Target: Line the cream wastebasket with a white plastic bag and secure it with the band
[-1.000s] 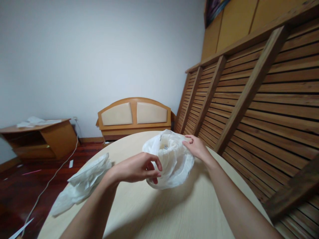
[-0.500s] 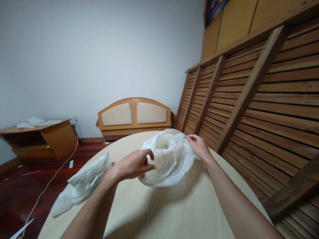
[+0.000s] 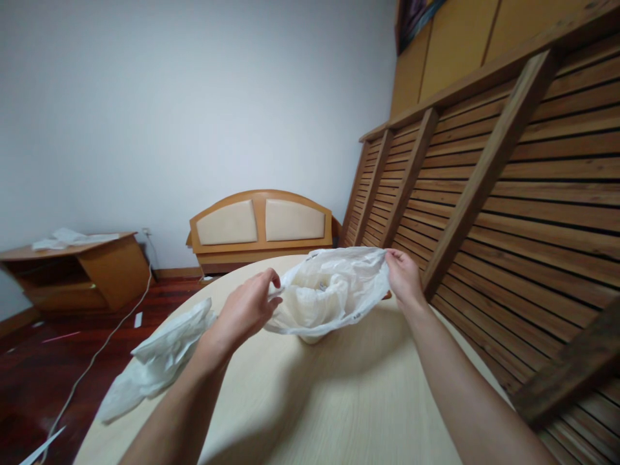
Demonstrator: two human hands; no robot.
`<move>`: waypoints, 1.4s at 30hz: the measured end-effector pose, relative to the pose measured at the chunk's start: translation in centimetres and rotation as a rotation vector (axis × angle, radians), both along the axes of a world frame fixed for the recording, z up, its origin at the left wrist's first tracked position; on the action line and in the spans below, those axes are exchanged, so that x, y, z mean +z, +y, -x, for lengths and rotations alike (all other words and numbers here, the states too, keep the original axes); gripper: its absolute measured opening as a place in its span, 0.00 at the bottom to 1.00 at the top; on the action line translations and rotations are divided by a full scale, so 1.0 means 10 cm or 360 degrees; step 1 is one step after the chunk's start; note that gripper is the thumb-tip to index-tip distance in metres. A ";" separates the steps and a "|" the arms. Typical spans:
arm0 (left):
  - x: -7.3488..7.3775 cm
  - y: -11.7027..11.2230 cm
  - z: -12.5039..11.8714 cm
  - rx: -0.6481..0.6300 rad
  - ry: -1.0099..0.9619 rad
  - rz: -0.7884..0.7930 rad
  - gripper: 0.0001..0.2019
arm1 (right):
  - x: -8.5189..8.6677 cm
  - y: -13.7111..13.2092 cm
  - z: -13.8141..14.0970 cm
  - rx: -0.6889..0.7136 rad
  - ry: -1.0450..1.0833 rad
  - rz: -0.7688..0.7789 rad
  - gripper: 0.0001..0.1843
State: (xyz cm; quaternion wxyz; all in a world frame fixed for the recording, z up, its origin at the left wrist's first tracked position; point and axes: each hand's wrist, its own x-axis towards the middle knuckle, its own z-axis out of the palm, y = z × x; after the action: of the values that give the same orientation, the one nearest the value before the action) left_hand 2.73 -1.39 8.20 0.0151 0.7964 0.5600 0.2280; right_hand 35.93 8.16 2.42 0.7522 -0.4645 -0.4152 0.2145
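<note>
A thin white plastic bag [image 3: 334,303] is spread wide on the table, its mouth facing up. Something pale and rounded [image 3: 312,338] shows below the bag's near edge; I cannot tell what it is. My left hand [image 3: 252,302] pinches the bag's left edge between thumb and fingers. On the far right side, my right hand [image 3: 403,274] grips the opposite edge, which is pulled out taut and raised off the tabletop. A small grey spot shows in the folds at the bag's middle, too small to make out.
A crumpled white plastic bag [image 3: 162,355] lies at the left of the round pale table [image 3: 358,400]. Wooden slatted panels [image 3: 533,213] lean along the right. Behind stands a headboard [image 3: 261,223]; a low cabinet [image 3: 111,271] is at the left. A cable [image 3: 104,342] crosses the floor.
My left hand has closed from a loose curl onto the bag's left edge. The right hand has moved outward, stretching the bag wider and lifting its rim, so the pale thing beneath shows.
</note>
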 end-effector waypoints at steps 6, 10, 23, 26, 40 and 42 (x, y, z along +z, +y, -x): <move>0.00 0.00 0.01 0.0002 -0.0073 0.0077 0.04 | 0.02 -0.04 0.03 0.0092 0.0021 0.0084 0.16; 0.02 -0.01 0.00 -0.0113 -0.0117 0.0012 0.05 | 0.02 -0.08 0.08 0.0213 -0.0031 0.0173 0.17; 0.03 -0.02 0.04 -0.0150 -0.0069 -0.0029 0.16 | 0.13 -0.11 -0.01 -0.0010 0.0059 -0.0100 0.15; 0.00 0.02 0.08 -0.0040 -0.0019 -0.0070 0.15 | 0.16 -0.12 0.00 -0.0071 0.0135 -0.0190 0.14; 0.00 -0.11 0.09 -0.0405 -0.0349 0.0231 0.16 | 0.13 -0.03 -0.18 -0.0097 0.0489 -0.0328 0.12; 0.01 -0.10 0.11 -0.0408 -0.0347 0.0174 0.14 | 0.10 -0.02 -0.21 -0.0104 0.0543 -0.0326 0.12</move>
State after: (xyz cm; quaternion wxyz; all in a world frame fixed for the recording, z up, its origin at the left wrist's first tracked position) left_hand 1.65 -2.36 8.31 0.1481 0.8298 0.4604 0.2784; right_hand 38.04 8.00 3.46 0.8616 -0.3557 -0.2860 0.2221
